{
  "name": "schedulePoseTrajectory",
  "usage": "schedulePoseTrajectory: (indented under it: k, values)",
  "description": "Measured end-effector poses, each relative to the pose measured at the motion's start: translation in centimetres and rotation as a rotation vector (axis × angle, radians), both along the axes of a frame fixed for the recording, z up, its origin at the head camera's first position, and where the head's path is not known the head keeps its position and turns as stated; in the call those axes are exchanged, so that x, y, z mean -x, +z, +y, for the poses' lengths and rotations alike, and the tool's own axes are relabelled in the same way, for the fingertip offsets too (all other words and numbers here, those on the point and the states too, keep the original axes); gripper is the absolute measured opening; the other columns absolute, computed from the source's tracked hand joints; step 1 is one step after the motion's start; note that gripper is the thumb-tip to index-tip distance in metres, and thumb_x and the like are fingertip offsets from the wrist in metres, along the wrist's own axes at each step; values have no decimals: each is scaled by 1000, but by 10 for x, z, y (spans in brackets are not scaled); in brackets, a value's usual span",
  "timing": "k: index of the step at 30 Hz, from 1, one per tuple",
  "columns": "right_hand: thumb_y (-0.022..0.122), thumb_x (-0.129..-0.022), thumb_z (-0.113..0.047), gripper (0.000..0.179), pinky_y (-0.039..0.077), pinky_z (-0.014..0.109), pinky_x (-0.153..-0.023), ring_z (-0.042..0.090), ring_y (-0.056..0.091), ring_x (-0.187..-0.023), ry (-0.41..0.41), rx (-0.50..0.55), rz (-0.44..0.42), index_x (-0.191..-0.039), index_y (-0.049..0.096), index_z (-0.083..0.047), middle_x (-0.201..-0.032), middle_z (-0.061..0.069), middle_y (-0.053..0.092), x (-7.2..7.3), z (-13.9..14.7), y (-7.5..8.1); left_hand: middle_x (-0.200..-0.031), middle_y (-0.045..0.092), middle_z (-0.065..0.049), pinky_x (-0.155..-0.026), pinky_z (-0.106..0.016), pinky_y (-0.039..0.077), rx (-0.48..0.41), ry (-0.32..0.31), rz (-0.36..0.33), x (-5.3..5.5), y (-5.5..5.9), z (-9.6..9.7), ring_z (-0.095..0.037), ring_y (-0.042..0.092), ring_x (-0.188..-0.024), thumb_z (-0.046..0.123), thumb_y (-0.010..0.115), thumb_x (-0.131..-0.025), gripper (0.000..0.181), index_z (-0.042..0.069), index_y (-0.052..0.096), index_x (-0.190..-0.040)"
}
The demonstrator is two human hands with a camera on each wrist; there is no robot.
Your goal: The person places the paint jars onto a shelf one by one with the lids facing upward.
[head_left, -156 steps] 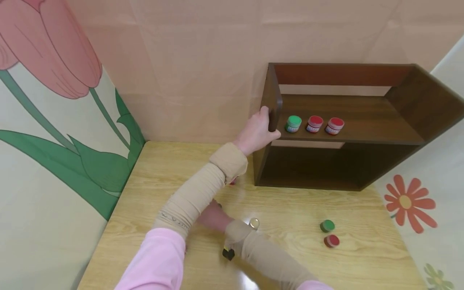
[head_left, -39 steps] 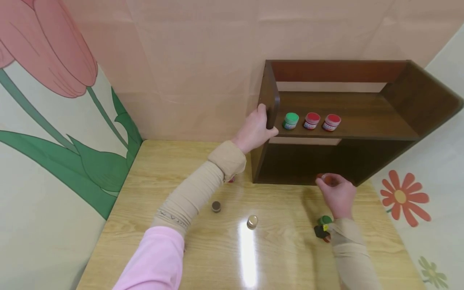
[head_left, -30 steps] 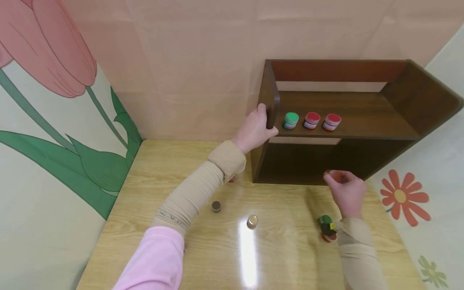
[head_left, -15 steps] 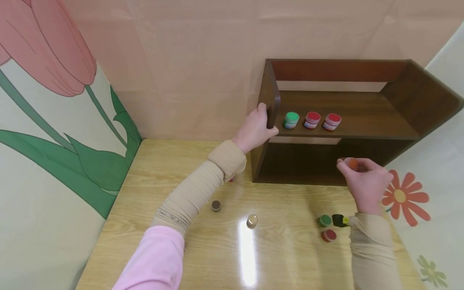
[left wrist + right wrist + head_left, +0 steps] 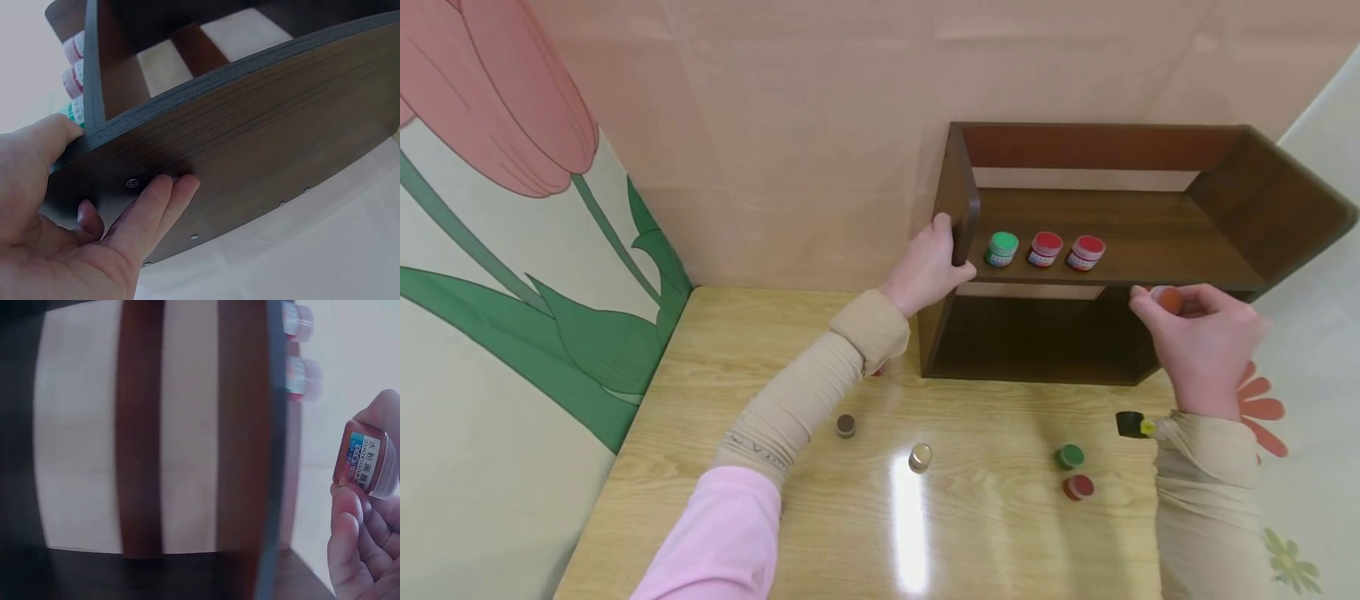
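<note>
My left hand (image 5: 925,267) grips the left side panel of a dark brown wooden shelf (image 5: 1120,208). In the left wrist view its thumb hooks the front edge and its fingers lie along the panel's outer face (image 5: 269,125). My right hand (image 5: 1206,342) pinches a small orange-brown paint jar (image 5: 1167,300) at the right front, close to the upper board's edge. The jar's printed label (image 5: 362,459) shows in the right wrist view. On the upper board, a green-lidded jar (image 5: 1002,249), a red jar (image 5: 1045,249) and another red jar (image 5: 1086,252) stand in a row at the left.
On the wooden table (image 5: 737,350) are a dark brown jar (image 5: 846,426), a gold-topped jar (image 5: 920,457), a green jar (image 5: 1070,457) and a dark red jar (image 5: 1078,487). A reddish jar (image 5: 878,370) is mostly hidden behind the left forearm. A patterned cloth wall (image 5: 1292,333) rises at the right.
My right hand has left the table's middle, then risen rightward with the orange-brown jar from the lower shelf's front to the upper board's level. The left hand keeps its hold.
</note>
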State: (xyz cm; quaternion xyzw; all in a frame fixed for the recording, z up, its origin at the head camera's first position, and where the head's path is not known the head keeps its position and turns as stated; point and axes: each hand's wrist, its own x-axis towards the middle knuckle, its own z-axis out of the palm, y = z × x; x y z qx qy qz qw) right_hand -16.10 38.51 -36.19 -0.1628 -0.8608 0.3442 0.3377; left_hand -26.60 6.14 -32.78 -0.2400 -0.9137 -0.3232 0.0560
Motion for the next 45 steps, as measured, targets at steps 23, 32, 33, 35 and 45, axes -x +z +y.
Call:
schedulePoseTrajectory:
  k: [23,32,33,35,45]
  values:
    - [74,-83,-60,66,36,36,-74,27,37,-109,171,-187,-334,-105,76,1,-62,-22,58,65,30,67,-103,56,-10,-77,-30,49,7,8,-21,-1,2,2,-21,61,-90,23,71,-89,52,-1,41,-125]
    - [71,-82,-66,68,41,34,-59,25,44,-96,224,-251,-386,-100,77,-1,-77,7,71,73,32,57,-105,56,-11,-78,-30,50,25,16,-13,-2,1,3,-21,62,-91,24,71,-90,54,-2,41,-127]
    - [71,-81,-66,67,41,34,-59,26,45,-95,226,-261,-380,-98,77,-1,-75,6,70,73,32,55,-105,56,-11,-78,-30,50,27,17,-13,-2,1,4,-21,62,-91,24,71,-90,54,-2,41,-127]
    - [72,-81,-64,66,39,34,-61,27,46,-95,232,-276,-366,-96,77,0,-73,4,69,75,32,52,-106,56,-11,-79,-30,50,29,17,-12,-2,1,4,-21,61,-92,24,71,-90,55,-2,41,-127]
    - [74,-81,-64,66,39,37,-63,33,45,-101,244,-296,-385,-95,77,1,-79,13,71,75,27,46,-105,56,-10,-77,-29,50,29,20,-24,-2,2,4,-21,61,-91,26,71,-91,55,-1,41,-128]
